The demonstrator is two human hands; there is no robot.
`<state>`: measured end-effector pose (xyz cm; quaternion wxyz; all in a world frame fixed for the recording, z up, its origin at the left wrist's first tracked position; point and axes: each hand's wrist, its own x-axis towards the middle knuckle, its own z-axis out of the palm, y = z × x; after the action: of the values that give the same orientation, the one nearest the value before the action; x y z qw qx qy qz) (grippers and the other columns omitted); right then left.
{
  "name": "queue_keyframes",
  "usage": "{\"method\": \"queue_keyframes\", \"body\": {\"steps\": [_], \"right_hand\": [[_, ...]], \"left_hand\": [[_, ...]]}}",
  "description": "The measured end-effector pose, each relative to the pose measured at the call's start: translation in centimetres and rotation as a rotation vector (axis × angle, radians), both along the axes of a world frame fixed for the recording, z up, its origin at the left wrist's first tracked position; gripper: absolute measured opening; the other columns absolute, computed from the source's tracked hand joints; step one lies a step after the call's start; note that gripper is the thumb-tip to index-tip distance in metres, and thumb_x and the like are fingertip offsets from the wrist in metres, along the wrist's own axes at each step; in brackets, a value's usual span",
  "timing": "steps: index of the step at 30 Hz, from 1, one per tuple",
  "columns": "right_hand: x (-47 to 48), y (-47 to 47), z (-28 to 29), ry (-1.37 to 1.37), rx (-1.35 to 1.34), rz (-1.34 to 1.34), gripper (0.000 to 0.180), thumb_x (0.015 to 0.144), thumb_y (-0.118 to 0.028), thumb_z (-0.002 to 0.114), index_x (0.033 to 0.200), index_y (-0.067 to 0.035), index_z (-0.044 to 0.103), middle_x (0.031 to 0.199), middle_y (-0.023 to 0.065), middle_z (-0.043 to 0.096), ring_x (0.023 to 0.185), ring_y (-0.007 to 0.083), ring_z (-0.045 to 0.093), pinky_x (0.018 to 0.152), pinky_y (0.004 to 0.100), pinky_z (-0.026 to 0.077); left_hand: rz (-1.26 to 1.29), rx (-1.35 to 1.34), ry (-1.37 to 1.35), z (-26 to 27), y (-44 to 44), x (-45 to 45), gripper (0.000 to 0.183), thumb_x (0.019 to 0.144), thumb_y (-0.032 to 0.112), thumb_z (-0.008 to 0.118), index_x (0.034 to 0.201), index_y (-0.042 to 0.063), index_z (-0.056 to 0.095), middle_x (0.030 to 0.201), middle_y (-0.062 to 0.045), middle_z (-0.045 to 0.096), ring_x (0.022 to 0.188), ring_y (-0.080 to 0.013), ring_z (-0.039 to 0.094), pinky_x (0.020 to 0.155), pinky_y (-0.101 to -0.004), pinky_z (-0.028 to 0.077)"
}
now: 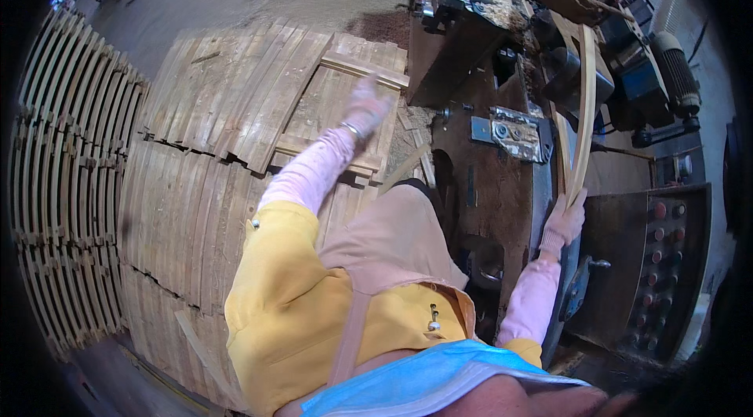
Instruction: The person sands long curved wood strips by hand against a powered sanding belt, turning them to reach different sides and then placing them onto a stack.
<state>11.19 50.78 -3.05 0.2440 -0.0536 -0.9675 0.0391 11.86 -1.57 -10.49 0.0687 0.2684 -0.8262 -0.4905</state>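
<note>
My right hand [565, 221], in a knitted glove, grips the near end of a long pale wooden strip [583, 105]. This strip slants up and away beside the woodworking machine [485, 181]. A second wooden strip [562, 143] lies close along its left side, reaching down to the same hand. My left hand [367, 108], gloved and blurred by motion, is over the stacked wooden boards [217, 87], its fingers stretched out with nothing seen in them. Just beyond its fingertips a short pair of wooden strips [365, 70] lies across the boards.
Tall stacks of wooden slats [70, 181] stand at the far left. On the right are a control panel with several buttons [659, 270], an electric motor [676, 73] and a crank handle [599, 264]. Wood offcuts [425, 158] and shavings lie between boards and machine.
</note>
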Motion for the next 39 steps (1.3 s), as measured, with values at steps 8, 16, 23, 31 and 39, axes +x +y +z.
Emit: {"method": "queue_keyframes", "body": {"steps": [8,16,23,31,39], "right_hand": [[24.5,10.5,-0.6,-0.241,0.02,-0.214,0.056,0.102,-0.031,0.063,0.154,-0.014,0.053,0.127,0.0247,0.065,0.114,0.0437,0.06,0.102,0.0491,0.047],[27.6,10.1,-0.4,-0.195,-0.095,-0.487,0.045,0.102,-0.032,0.063,0.137,-0.004,0.065,0.135,0.023,0.062,0.126,0.0391,0.056,0.111,0.0447,0.043],[8.4,2.4,-2.1,-0.114,-0.068,-0.021,0.052,0.094,-0.024,0.071,0.142,-0.007,0.061,0.139,0.0216,0.063,0.128,0.0387,0.057,0.111,0.0465,0.043],[0.8,-11.1,1.7,-0.206,-0.405,0.411,0.051,0.086,-0.018,0.075,0.133,-0.004,0.066,0.123,0.0209,0.07,0.115,0.0411,0.064,0.1,0.0477,0.051],[7.3,-18.5,6.1,-0.171,-0.053,0.543,0.077,0.08,-0.021,0.081,0.151,-0.01,0.053,0.141,0.0213,0.059,0.128,0.0398,0.057,0.11,0.0484,0.046]], "left_hand": [[0.445,-0.924,-0.609,-7.8,-28.1,8.2,0.076,0.097,0.069,0.044,0.134,0.007,0.069,0.142,-0.018,0.065,0.129,-0.0394,0.063,0.106,-0.0484,0.05],[0.449,-0.579,-0.67,-11.3,-33.7,11.8,0.08,0.096,0.07,0.047,0.143,0.008,0.063,0.14,-0.02,0.065,0.13,-0.0384,0.063,0.108,-0.0518,0.048],[0.37,-0.44,-0.548,-13.9,-25.1,12.5,0.082,0.088,0.069,0.062,0.137,0.004,0.065,0.136,-0.025,0.066,0.127,-0.0391,0.064,0.104,-0.0489,0.051],[0.168,0.229,0.158,1.1,-10.6,10.3,0.056,0.083,0.041,0.076,0.113,-0.006,0.073,0.104,-0.02,0.076,0.093,-0.0268,0.071,0.088,-0.0392,0.054],[0.047,1.023,0.538,11.3,17.8,0.4,0.05,0.092,0.022,0.081,0.128,-0.003,0.058,0.107,-0.009,0.068,0.093,-0.0163,0.064,0.081,-0.0324,0.056]]}}
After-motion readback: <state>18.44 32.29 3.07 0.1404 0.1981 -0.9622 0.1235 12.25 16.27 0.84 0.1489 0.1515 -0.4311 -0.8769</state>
